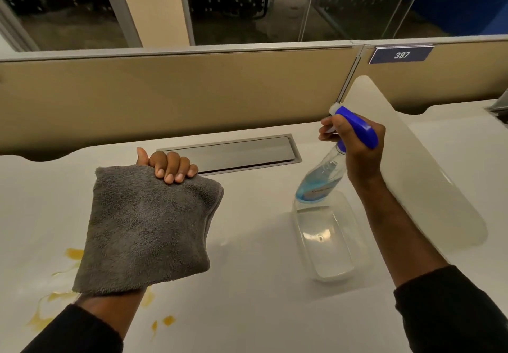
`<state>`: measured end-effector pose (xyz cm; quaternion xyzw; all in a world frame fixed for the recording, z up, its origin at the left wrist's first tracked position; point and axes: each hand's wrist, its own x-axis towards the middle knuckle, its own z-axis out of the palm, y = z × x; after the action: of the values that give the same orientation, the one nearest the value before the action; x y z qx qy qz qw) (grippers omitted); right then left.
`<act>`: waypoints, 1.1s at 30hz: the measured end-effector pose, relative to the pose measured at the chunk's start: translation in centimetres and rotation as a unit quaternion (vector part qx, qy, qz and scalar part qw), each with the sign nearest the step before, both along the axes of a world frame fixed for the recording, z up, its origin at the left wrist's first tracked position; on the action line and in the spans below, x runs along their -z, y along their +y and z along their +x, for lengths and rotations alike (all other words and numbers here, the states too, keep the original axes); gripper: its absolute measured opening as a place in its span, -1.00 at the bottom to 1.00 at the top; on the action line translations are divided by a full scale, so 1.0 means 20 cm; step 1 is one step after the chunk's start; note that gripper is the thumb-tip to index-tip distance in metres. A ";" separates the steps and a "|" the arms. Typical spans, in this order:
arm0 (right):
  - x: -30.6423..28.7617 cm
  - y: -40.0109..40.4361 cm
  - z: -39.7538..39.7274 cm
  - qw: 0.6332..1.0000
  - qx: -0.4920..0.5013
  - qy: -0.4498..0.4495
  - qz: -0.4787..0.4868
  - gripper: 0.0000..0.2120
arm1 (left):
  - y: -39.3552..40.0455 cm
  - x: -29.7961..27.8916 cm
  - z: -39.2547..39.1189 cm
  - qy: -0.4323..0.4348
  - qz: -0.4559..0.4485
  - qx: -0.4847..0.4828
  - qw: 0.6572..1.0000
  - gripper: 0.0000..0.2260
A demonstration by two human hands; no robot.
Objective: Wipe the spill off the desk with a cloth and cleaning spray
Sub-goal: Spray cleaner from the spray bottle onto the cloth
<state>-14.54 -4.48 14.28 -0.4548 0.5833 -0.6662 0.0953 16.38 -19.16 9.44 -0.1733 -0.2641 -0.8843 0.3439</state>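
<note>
My left hand (pixel 167 167) grips the top edge of a folded grey cloth (pixel 145 229), which hangs over my palm and wrist above the white desk (pixel 247 297). A yellow-orange spill (pixel 49 308) lies in streaks and drops on the desk at the lower left, partly hidden under the cloth and my left forearm. My right hand (pixel 354 143) holds a clear spray bottle (pixel 321 215) by its blue trigger head, tilted, with its base toward me. A little blue liquid sits near the bottle's neck. The nozzle points left and away.
A metal cable hatch (pixel 233 153) is set into the desk behind my hands. A tan partition (pixel 192 91) runs along the back, with a blue plate reading 387 (pixel 401 55). A translucent divider panel (pixel 412 165) stands at the right, close to my right arm.
</note>
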 end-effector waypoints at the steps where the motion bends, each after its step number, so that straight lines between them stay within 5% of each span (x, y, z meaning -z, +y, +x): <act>1: -0.03 -0.03 0.02 1.000 -0.006 0.001 -0.007 -0.85 | -0.01 0.00 0.00 0.000 -0.003 -0.002 1.000 -0.50; 18: 0.24 -0.41 0.38 0.995 -0.045 -0.093 0.017 -0.74 | -0.04 0.03 0.09 0.015 0.042 -0.020 0.999 -0.55; 33: 0.41 -0.50 0.56 0.999 -0.009 -0.019 0.029 -0.83 | -0.06 0.08 0.12 0.005 0.094 -0.040 0.995 -0.56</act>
<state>-3.42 -14.43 6.06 -0.4442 0.5964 -0.6566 0.1257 18.83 -20.30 7.84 -0.1342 -0.1842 -0.8900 0.3948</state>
